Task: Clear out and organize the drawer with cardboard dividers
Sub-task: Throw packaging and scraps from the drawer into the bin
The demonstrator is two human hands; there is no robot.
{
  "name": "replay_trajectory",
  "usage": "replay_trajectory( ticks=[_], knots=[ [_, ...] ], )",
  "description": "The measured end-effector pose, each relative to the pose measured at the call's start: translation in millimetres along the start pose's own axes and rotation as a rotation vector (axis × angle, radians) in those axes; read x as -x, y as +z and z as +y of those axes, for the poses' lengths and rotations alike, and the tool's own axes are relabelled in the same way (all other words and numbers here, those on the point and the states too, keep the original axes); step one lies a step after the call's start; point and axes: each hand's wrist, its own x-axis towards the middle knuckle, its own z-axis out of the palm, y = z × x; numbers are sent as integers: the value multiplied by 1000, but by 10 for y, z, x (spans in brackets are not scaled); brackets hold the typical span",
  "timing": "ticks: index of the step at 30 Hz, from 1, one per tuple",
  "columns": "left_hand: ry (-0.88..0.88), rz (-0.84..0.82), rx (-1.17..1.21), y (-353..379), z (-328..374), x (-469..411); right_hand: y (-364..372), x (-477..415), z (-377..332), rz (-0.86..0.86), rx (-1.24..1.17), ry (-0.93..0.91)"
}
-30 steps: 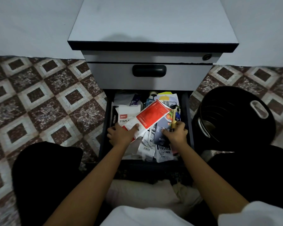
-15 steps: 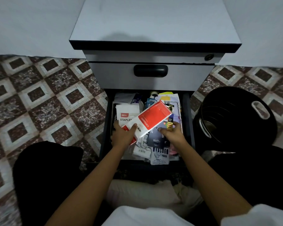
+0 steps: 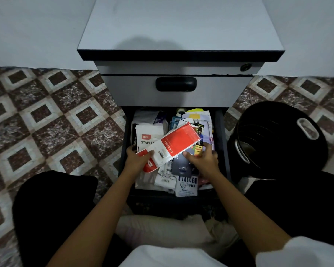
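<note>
The lower drawer (image 3: 223, 143) of a grey cabinet stands pulled out, crammed with stationery packets. My left hand (image 3: 138, 160) grips the near end of a red and white packet marked STATIONERY (image 3: 174, 145), held tilted above the pile together with a second red and white packet under it. My right hand (image 3: 202, 160) is closed on a stack of packets (image 3: 198, 149) at the right of the drawer. A white stapler box (image 3: 148, 136) lies at the left, a "value pack" bag (image 3: 187, 186) at the front edge. No cardboard dividers show.
A black bin (image 3: 278, 139) with white handle slots stands on the floor right of the drawer. The upper drawer (image 3: 175, 91) with a black handle is closed. Patterned tile floor (image 3: 52, 122) stretches left. My knees in dark cloth flank the drawer; a pale cushion (image 3: 162, 230) lies between.
My left hand has lifted the red and white packet slightly up and right. My right hand has shifted over the right-hand stack and closed on it.
</note>
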Motion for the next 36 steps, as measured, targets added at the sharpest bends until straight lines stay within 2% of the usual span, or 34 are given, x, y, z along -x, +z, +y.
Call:
replay_trajectory(
  ticks=[5,10,14,18,23,26,29,32,34,36],
  knots=[
    [-17,-176,57,-43,5,-20,-14,-52,-33,-11,-72,73],
    [-56,-210,102,-33,-36,-45,-27,-187,109,-11,-106,72],
    [1,-249,91,27,-71,0,-104,26,-35,-81,-305,43],
    [47,-222,98,78,-62,50,-15,167,-101,-160,-479,6],
    [30,-124,145,149,-28,82,58,174,-88,-89,-621,-2],
    [39,-108,171,169,-35,74,14,188,-114,-28,-546,-71],
    [31,-101,181,174,-88,40,45,118,24,-78,-280,-71],
    [51,-105,169,164,-105,26,-18,206,29,-141,-207,-108],
    [49,-121,178,159,-128,1,-110,285,41,-246,-227,-155],
    [42,-120,172,150,-164,-36,-191,310,103,-397,-139,-242]
  ],
)
